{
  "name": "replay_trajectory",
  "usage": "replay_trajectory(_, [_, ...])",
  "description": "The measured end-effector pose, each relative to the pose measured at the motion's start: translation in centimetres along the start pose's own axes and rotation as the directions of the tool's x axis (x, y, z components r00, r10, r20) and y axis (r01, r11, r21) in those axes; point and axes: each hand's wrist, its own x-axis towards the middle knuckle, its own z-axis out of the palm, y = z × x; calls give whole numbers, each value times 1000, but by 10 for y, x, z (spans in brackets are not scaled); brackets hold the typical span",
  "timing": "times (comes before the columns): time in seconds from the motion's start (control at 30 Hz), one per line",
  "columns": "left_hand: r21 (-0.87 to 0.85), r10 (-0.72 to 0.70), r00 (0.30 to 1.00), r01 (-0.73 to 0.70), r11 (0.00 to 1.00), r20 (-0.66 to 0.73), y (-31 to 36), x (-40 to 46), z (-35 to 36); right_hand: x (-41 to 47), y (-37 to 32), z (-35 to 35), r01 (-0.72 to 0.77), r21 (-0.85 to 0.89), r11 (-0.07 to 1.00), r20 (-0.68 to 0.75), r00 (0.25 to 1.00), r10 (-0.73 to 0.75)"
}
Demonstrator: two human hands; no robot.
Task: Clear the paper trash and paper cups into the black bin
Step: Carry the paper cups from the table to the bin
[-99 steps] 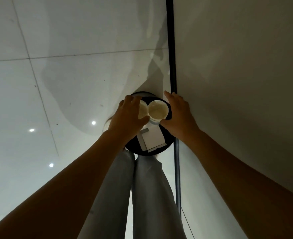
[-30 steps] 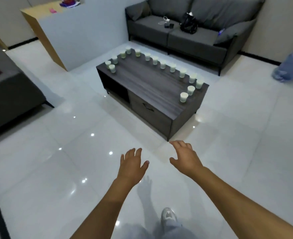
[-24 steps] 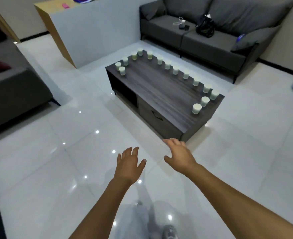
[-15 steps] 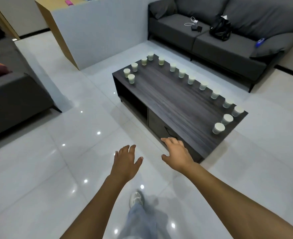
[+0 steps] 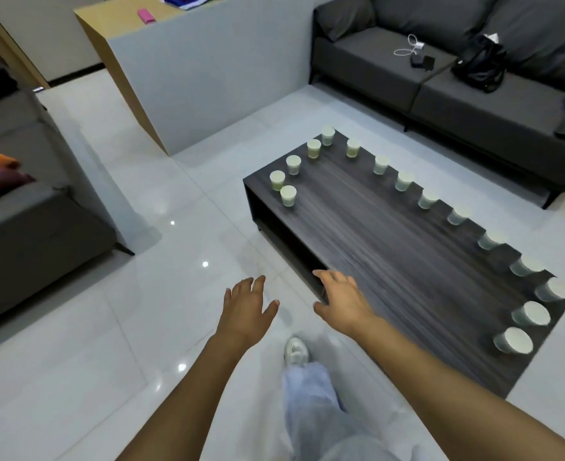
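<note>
Fifteen cups line the table

Fifteen paper cups (image 5: 288, 195) stand along the far and side edges of the dark table (image 5: 374, 241). Left hand (image 5: 246, 311) hovers over the floor, right hand (image 5: 341, 301) over the table's near edge, both empty, fingers spread.

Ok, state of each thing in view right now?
left hand: open, empty, over the floor
right hand: open, empty, at the table's near edge
white paper cups: upright, lined along the table's edges
dark wooden coffee table: shelf open
</note>
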Motion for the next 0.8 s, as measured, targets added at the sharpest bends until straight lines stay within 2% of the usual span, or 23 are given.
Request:
replay_trajectory(0.2, [-13, -4, 1000, 4, 1000, 14, -8, 136, -49, 145, -20, -49, -4, 37, 999, -9, 1000, 4])
replay_trajectory(0.4, [-6, -8, 999, 8, 1000, 34, -15, 237, -93, 249, -37, -85, -11, 31, 999, -15, 1000, 12])
replay_trajectory(0.63, [57, 76, 993, -81, 995, 87, -37, 360, -119, 363, -49, -94, -118, 57, 991, -25, 993, 119])
replay_trajectory(0.8, [84, 157, 970, -175, 981, 186, -58, 454, -139, 455, -64, -94, -225, 139, 964, -16, 973, 229])
